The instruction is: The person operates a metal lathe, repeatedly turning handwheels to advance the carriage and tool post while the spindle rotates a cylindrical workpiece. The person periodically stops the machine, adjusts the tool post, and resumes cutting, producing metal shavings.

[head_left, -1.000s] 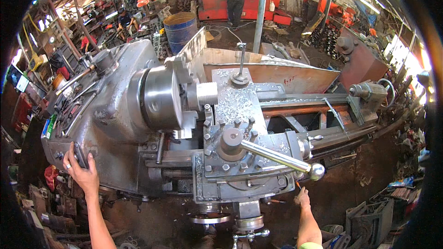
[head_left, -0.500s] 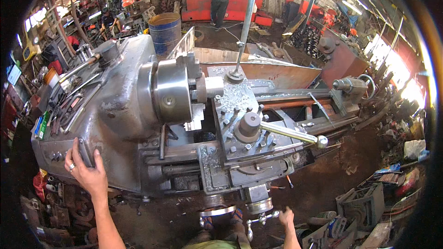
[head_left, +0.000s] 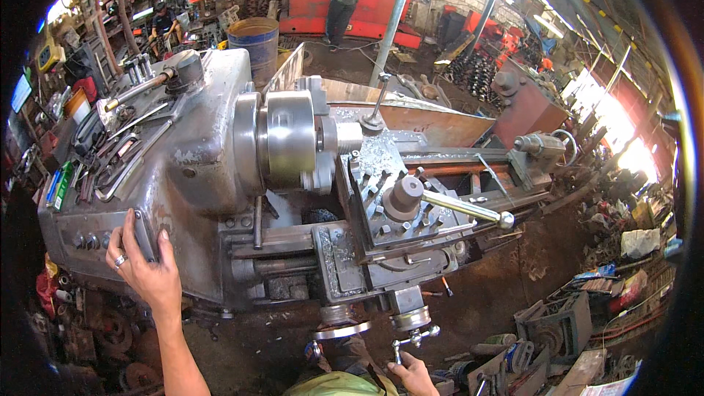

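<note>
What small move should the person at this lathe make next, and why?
Perhaps close the right hand around the lower arm of the ball-ended crank: its fingertips are right by that arm, while the left hand is up at the front corner of the grey housing.

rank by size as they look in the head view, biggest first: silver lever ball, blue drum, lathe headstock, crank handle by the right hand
1. Lathe headstock
2. Blue drum
3. Crank handle
4. Silver lever ball
The drum stands farther back, so it looks smaller than it would nearer.
</note>
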The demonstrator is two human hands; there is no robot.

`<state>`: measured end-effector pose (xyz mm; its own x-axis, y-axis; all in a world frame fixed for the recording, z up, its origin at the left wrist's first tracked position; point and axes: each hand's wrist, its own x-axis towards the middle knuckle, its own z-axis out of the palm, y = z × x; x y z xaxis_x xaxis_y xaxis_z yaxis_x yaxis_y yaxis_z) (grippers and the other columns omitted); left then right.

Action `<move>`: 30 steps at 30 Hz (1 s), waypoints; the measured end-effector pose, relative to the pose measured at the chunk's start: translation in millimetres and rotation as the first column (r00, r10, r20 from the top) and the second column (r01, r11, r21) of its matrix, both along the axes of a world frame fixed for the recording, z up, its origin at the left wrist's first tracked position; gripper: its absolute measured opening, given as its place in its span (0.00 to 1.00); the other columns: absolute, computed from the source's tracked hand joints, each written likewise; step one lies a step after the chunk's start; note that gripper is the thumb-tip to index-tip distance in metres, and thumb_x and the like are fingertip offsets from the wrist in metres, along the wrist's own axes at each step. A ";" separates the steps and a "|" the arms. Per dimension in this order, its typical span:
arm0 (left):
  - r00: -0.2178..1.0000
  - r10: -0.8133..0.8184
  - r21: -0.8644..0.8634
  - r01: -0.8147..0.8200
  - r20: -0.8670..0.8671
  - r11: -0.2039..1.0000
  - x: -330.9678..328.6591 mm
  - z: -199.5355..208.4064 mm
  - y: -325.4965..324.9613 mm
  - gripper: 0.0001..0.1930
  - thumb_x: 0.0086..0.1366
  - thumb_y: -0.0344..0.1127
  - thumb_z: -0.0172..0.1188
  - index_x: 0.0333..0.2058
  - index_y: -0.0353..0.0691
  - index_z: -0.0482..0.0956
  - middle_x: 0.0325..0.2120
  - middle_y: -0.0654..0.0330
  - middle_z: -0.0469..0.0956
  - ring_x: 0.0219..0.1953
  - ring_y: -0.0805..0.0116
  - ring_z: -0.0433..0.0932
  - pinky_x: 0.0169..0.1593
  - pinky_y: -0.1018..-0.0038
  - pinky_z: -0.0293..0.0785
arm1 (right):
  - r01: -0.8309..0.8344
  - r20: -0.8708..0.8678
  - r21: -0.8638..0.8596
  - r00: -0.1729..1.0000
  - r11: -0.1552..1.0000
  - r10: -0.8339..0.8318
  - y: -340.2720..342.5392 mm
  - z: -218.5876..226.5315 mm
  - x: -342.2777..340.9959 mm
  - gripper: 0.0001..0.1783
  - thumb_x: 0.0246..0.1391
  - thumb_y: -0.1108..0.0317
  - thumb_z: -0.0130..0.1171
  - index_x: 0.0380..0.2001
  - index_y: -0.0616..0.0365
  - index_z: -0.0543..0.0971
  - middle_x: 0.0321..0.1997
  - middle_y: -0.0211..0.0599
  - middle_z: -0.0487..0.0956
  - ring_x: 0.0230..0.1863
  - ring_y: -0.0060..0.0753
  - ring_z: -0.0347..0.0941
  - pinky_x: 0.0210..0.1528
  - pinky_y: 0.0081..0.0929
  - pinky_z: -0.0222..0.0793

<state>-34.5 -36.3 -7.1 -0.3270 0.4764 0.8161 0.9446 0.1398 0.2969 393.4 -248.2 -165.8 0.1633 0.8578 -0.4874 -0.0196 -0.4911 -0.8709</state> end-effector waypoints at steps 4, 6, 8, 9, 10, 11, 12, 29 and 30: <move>1.000 -0.014 0.012 0.014 0.000 1.000 0.3 0.8 -0.4 0.30 0.55 0.31 0.68 0.59 0.44 0.73 0.50 0.51 0.68 0.55 0.50 0.64 0.60 0.53 0.61 | 0.046 0.060 -0.054 0.997 0.997 -0.042 13.3 11.0 -13.2 0.22 0.57 0.72 0.62 0.53 0.70 0.74 0.35 0.34 0.81 0.32 0.20 0.74 0.35 0.22 0.71; 1.000 -0.018 0.016 0.018 -0.001 1.000 1.0 0.7 -0.3 0.31 0.55 0.30 0.68 0.59 0.44 0.73 0.51 0.51 0.68 0.55 0.50 0.64 0.60 0.53 0.61 | 0.057 0.070 -0.072 0.996 0.996 -0.052 16.8 18.5 -9.9 0.20 0.57 0.71 0.62 0.51 0.70 0.75 0.33 0.32 0.80 0.30 0.19 0.73 0.32 0.21 0.70; 1.000 -0.024 0.014 0.024 -0.012 1.000 1.0 0.9 -0.9 0.30 0.55 0.30 0.68 0.59 0.44 0.73 0.51 0.51 0.68 0.55 0.50 0.64 0.60 0.54 0.61 | 0.064 0.052 -0.106 0.997 0.992 -0.059 19.8 26.7 -3.4 0.18 0.57 0.71 0.62 0.49 0.70 0.77 0.31 0.30 0.79 0.28 0.17 0.71 0.29 0.20 0.68; 1.000 -0.023 0.014 0.023 -0.017 1.000 1.0 0.9 -0.7 0.30 0.55 0.30 0.68 0.59 0.44 0.73 0.51 0.51 0.68 0.56 0.50 0.64 0.59 0.54 0.62 | 0.081 0.059 -0.151 0.996 0.985 -0.073 21.2 30.4 0.4 0.15 0.58 0.70 0.63 0.46 0.67 0.78 0.27 0.27 0.78 0.24 0.15 0.68 0.25 0.19 0.64; 0.999 -0.023 0.013 0.023 -0.023 1.000 1.2 0.9 -0.9 0.30 0.55 0.30 0.68 0.59 0.44 0.73 0.51 0.51 0.68 0.56 0.51 0.64 0.59 0.54 0.62 | 0.069 0.121 -0.183 0.992 0.981 -0.047 22.8 33.7 5.3 0.13 0.58 0.70 0.62 0.45 0.65 0.78 0.26 0.26 0.77 0.23 0.14 0.67 0.24 0.18 0.63; 0.999 -0.023 0.014 0.023 -0.028 1.000 1.2 1.0 -0.8 0.30 0.56 0.30 0.68 0.59 0.44 0.73 0.51 0.51 0.68 0.56 0.51 0.64 0.59 0.54 0.62 | 0.059 0.182 -0.214 0.983 0.975 -0.020 25.8 34.3 7.9 0.11 0.58 0.70 0.62 0.43 0.63 0.79 0.25 0.25 0.77 0.23 0.13 0.67 0.23 0.17 0.61; 0.999 -0.020 0.016 0.021 -0.033 1.000 1.0 1.2 -0.6 0.30 0.56 0.30 0.68 0.59 0.44 0.73 0.51 0.51 0.68 0.56 0.51 0.64 0.59 0.54 0.62 | 0.120 0.067 -0.182 0.992 0.976 -0.109 24.4 37.3 12.4 0.12 0.56 0.68 0.65 0.41 0.63 0.78 0.25 0.29 0.77 0.24 0.19 0.69 0.25 0.22 0.65; 0.999 0.001 0.017 0.000 -0.053 1.000 2.8 0.7 -1.9 0.28 0.58 0.33 0.68 0.59 0.42 0.74 0.51 0.51 0.69 0.56 0.51 0.65 0.59 0.54 0.63 | -0.263 0.818 -0.340 0.392 0.903 0.422 43.0 24.8 23.0 0.48 0.42 0.57 0.65 0.63 0.74 0.62 0.46 0.61 0.77 0.45 0.57 0.77 0.49 0.45 0.73; 0.999 -0.002 0.017 0.003 -0.051 1.000 3.2 0.6 -1.7 0.28 0.58 0.33 0.68 0.59 0.42 0.74 0.51 0.51 0.69 0.56 0.51 0.65 0.59 0.54 0.63 | -0.268 0.841 -0.321 0.361 0.908 0.404 42.0 24.8 21.4 0.47 0.42 0.58 0.65 0.63 0.74 0.62 0.44 0.58 0.79 0.43 0.52 0.78 0.47 0.43 0.74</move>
